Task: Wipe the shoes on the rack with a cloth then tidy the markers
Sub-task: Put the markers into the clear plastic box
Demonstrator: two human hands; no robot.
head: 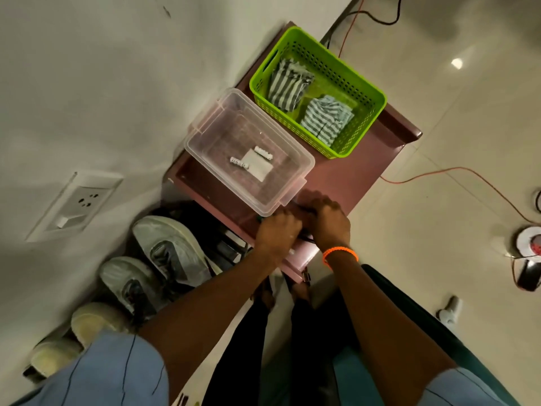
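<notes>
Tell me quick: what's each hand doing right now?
Left hand: fingers curled at the pink rack top; what it grips cannot be told.
Right hand: curled over dark slim items; identity unclear.

ahead: your way is blocked by the clear box (pixel 248 150) and green basket (pixel 317 92)
right: bare pink top (pixel 345 174)
left: wall (pixel 87 83)

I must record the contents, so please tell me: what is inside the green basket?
Inside the green basket lie two crumpled striped cloths, side by side. Part of the basket floor shows bare between them. Whatever may lie beneath the cloths is covered and cannot be seen.
</notes>
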